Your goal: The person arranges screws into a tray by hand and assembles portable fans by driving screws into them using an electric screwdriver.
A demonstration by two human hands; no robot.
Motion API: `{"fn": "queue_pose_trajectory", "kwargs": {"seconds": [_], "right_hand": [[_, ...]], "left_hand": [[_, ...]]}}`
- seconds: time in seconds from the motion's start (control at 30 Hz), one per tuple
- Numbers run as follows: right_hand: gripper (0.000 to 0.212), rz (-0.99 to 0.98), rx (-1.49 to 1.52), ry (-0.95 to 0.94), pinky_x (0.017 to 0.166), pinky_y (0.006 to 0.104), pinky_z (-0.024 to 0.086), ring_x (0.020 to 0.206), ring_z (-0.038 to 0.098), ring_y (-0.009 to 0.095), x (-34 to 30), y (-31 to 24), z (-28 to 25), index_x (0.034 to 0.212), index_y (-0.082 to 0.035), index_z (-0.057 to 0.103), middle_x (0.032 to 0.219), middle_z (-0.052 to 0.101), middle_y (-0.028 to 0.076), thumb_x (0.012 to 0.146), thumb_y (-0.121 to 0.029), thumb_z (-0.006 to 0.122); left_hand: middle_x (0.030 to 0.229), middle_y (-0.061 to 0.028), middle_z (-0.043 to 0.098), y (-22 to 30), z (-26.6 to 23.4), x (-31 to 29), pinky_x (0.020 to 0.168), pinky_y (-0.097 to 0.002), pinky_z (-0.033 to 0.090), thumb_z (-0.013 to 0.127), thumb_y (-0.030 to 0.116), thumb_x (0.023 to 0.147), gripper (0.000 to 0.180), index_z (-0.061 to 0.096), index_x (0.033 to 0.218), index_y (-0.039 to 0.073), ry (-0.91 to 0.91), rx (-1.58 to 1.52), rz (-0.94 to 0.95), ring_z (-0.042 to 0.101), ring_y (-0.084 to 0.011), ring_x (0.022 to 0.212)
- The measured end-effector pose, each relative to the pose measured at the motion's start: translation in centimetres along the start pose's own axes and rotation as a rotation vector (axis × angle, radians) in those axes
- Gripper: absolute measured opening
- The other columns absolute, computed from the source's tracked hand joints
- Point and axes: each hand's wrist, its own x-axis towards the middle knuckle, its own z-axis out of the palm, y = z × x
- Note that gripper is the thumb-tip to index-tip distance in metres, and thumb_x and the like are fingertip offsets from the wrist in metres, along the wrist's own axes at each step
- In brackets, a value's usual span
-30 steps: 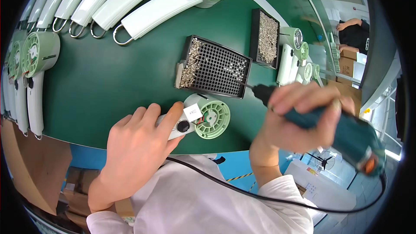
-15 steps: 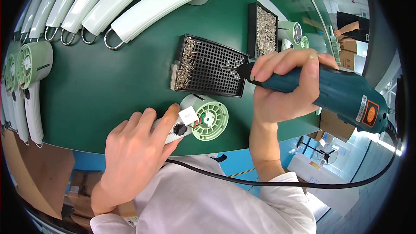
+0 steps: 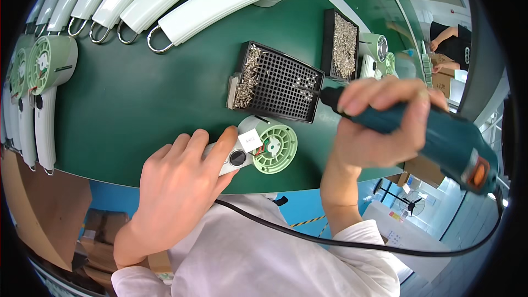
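Note:
My left hand (image 3: 179,179) is closed around the white handle of a handheld appliance body (image 3: 275,148) near the table's front edge. Its round, pale green head faces right, showing ribs, red and green wires and a white tag. In my right hand (image 3: 385,124), blurred by motion, is a dark teal electric screwdriver (image 3: 459,140), held nearly level with its thin bit pointing left. The bit reaches over the right end of a black screw tray (image 3: 275,82). Rows of small holes cover this tray, and loose screws heap at its left end. Whether a screw sits on the bit cannot be made out.
Several like appliance bodies (image 3: 206,14) lie along the far left, more at the left edge (image 3: 47,126). A second black box of screws (image 3: 345,47) stands beyond the tray. The screwdriver's black cable (image 3: 330,245) loops across my front. Another person (image 3: 448,38) is at the far right.
The screwdriver has drawn back a little to the right over the tray, and its rear end has dipped. My left hand keeps its hold on the appliance body. The whole view has shifted slightly.

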Motion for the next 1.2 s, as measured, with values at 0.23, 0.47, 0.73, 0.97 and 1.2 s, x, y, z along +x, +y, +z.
{"fn": "queue_pose_trajectory", "kwargs": {"seconds": [0.23, 0.47, 0.73, 0.97, 1.2], "right_hand": [[0.035, -0.119, 0.246, -0.102, 0.035, 0.0325, 0.040, 0.042, 0.044, 0.018, -2.6, -5.8, 1.9, 0.111, 0.002, 0.046, 0.070, 0.046, 0.007, 0.096, -0.029, 0.046], [0.030, -0.132, 0.222, -0.084, 0.034, 0.0296, 0.042, 0.036, 0.043, 0.017, -5.1, -7.0, 2.9, 0.106, -0.003, 0.038, 0.065, 0.046, 0.006, 0.095, -0.029, 0.049], [0.029, -0.092, 0.175, -0.174, 0.032, 0.0288, 0.044, 0.037, 0.043, 0.018, -5.4, -6.6, 2.5, 0.107, -0.002, 0.036, 0.063, 0.046, 0.009, 0.092, -0.023, 0.050], [0.027, -0.118, 0.199, -0.197, 0.032, 0.0317, 0.048, 0.037, 0.051, 0.021, -6.3, -5.5, 2.8, 0.106, -0.002, 0.034, 0.064, 0.050, 0.013, 0.092, -0.018, 0.051], [0.027, -0.025, 0.159, -0.299, 0.035, 0.0338, 0.051, 0.042, 0.053, 0.023, -6.8, -5.1, 2.7, 0.107, -0.005, 0.032, 0.067, 0.052, 0.014, 0.092, -0.014, 0.053]], "left_hand": [[0.077, -0.0034, 0.050, 0.0, 0.1, 0.1, 0.055, -0.0307, 0.045, 0.080, 0.021, 0.068, 0.051, 0.061, 0.113, 0.008, 0.009, 0.013, 0.020, 0.055, -0.0183, 0.066], [0.079, -0.0036, 0.051, 0.1, 0.4, -0.1, 0.055, -0.0314, 0.046, 0.081, 0.019, 0.066, 0.052, 0.061, 0.113, 0.009, 0.028, 0.013, 0.004, 0.056, -0.0184, 0.067], [0.078, -0.0057, 0.052, 0.3, 0.3, -0.2, 0.059, -0.0357, 0.048, 0.080, 0.017, 0.068, 0.049, 0.063, 0.113, 0.009, 0.016, -0.017, -0.044, 0.058, -0.0227, 0.070], [0.078, -0.0058, 0.051, 0.4, 0.3, -0.1, 0.059, -0.0360, 0.048, 0.080, 0.016, 0.068, 0.050, 0.062, 0.114, 0.009, 0.025, -0.020, -0.036, 0.058, -0.0231, 0.070], [0.080, -0.0058, 0.051, 0.3, 0.3, -0.3, 0.060, -0.0359, 0.048, 0.080, 0.016, 0.067, 0.052, 0.062, 0.115, 0.009, 0.007, -0.041, -0.041, 0.058, -0.0232, 0.072]]}}
